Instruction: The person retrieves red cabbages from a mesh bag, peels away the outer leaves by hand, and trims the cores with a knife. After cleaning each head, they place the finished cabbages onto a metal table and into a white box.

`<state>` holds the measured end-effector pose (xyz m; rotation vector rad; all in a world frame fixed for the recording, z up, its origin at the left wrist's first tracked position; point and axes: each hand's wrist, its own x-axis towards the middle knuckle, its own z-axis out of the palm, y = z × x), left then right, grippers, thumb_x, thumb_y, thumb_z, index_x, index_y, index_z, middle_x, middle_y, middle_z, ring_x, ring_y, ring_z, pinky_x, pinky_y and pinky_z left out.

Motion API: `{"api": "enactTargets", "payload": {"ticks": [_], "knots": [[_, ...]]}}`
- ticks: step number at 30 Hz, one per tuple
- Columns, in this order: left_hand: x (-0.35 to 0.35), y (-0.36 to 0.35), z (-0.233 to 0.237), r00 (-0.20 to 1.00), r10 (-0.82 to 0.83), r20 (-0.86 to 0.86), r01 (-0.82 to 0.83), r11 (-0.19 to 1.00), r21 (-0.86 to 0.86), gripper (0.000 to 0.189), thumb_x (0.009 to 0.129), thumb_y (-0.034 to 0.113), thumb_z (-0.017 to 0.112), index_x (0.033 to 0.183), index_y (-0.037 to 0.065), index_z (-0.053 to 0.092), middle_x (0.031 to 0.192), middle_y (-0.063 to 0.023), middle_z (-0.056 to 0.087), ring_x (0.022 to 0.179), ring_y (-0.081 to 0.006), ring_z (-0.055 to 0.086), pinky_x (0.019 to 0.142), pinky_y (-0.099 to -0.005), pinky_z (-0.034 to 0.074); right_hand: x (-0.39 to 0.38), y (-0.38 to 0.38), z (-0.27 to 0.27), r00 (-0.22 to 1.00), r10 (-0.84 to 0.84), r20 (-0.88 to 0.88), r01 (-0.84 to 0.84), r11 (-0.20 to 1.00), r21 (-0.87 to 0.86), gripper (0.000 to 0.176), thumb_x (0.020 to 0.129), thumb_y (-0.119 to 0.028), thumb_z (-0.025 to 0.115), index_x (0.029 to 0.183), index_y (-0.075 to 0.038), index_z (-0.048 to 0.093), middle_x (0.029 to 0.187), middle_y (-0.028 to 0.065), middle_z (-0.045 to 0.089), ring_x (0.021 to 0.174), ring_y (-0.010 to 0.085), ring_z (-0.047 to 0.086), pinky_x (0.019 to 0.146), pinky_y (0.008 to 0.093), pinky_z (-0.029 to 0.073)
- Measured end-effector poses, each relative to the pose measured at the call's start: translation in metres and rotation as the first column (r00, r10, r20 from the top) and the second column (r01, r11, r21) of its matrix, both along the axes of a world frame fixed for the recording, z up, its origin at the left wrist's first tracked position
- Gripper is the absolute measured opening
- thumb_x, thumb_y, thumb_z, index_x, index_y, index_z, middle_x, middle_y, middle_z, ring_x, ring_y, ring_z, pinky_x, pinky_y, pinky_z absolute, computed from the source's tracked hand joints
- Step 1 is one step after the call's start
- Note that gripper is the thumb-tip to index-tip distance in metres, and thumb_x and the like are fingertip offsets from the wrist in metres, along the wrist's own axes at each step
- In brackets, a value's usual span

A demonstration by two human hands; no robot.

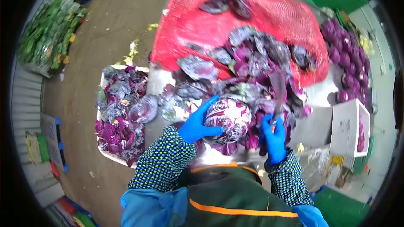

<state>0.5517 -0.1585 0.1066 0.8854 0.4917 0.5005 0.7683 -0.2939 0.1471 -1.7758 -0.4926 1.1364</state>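
Observation:
My left hand (197,125), in a blue glove, grips a red cabbage (228,121) from its left side, thumb and fingers spread round it. The head has white veins and a pale cut patch on top. In my right hand (274,139), also blue-gloved, is a knife (278,92), its dark, broad blade pointing away from me. The fingers are closed round the handle. Loose purple outer leaves (248,90) lie heaped under and beyond the cabbage on the metal table (313,128).
Cabbage leaves fill a white crate (101,141) at the left. A red mesh sack (185,25) covers the table's far part, with leaves on it. Trimmed red cabbages (347,56) are piled at right, above a white box (344,130). Green leafy vegetables (48,33) stand far left.

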Motion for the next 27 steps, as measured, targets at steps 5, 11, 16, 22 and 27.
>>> {"api": "enactTargets", "payload": {"ticks": [5, 11, 16, 22, 27], "knots": [[0.005, -0.006, 0.012, 0.913, -0.015, -0.408, 0.182, 0.909, 0.374, 0.065, 0.073, 0.004, 0.073, 0.130, 0.003, 0.043, 0.120, -0.0109, 0.055, 0.109, -0.0167, 0.053, 0.094, -0.0310, 0.042, -0.005, 0.002, -0.034, 0.789, 0.372, 0.489, -0.483, 0.867, 0.121, 0.067, 0.073, -0.015, 0.075, 0.130, -0.005, 0.042, 0.124, 0.0163, 0.043, 0.116, 0.0261, 0.043, 0.098, 0.0352, 0.037], [0.017, -0.002, 0.078, 0.889, -0.141, -0.436, 0.194, 0.978, 0.079, 0.025, 0.077, 0.000, 0.065, 0.102, -0.001, 0.064, 0.098, -0.0107, 0.065, 0.092, -0.0144, 0.061, 0.084, -0.0272, 0.048, -0.006, -0.015, -0.045, 0.886, 0.347, 0.309, -0.421, 0.881, 0.218, 0.072, 0.068, -0.020, 0.079, 0.130, -0.010, 0.045, 0.129, 0.0153, 0.041, 0.123, 0.0282, 0.039, 0.103, 0.0356, 0.033], [0.042, -0.023, 0.082, 0.919, -0.145, -0.367, 0.122, 0.989, -0.086, 0.021, 0.075, -0.001, 0.066, 0.096, -0.004, 0.065, 0.095, -0.0121, 0.065, 0.091, -0.0174, 0.061, 0.083, -0.0276, 0.049, 0.046, -0.011, -0.069, 0.733, 0.578, -0.358, -0.527, 0.816, 0.238, 0.075, 0.076, -0.006, 0.071, 0.139, -0.009, 0.031, 0.136, 0.0105, 0.042, 0.116, 0.0172, 0.045, 0.094, 0.0304, 0.043], [0.064, 0.003, 0.115, 0.969, 0.127, -0.210, 0.013, 0.829, 0.559, 0.050, 0.075, 0.014, 0.069, 0.119, 0.003, 0.051, 0.118, -0.0152, 0.047, 0.108, -0.0275, 0.048, 0.096, -0.0384, 0.039, 0.046, -0.018, -0.024, 0.742, 0.559, -0.370, -0.556, 0.822, 0.127, 0.073, 0.079, -0.003, 0.067, 0.140, -0.009, 0.028, 0.135, 0.0085, 0.042, 0.104, 0.0131, 0.052, 0.088, 0.0292, 0.047], [0.061, -0.050, 0.014, 0.810, 0.067, -0.583, 0.547, 0.274, 0.791, 0.090, 0.056, 0.038, 0.081, 0.132, 0.011, 0.041, 0.134, -0.0200, 0.036, 0.122, -0.0377, 0.036, 0.102, -0.0463, 0.031, 0.007, -0.072, -0.056, 0.987, -0.003, 0.163, -0.041, 0.963, 0.267, 0.052, 0.088, -0.010, 0.057, 0.136, -0.009, 0.038, 0.117, 0.0104, 0.051, 0.102, 0.0156, 0.051, 0.091, 0.0291, 0.040]]}}
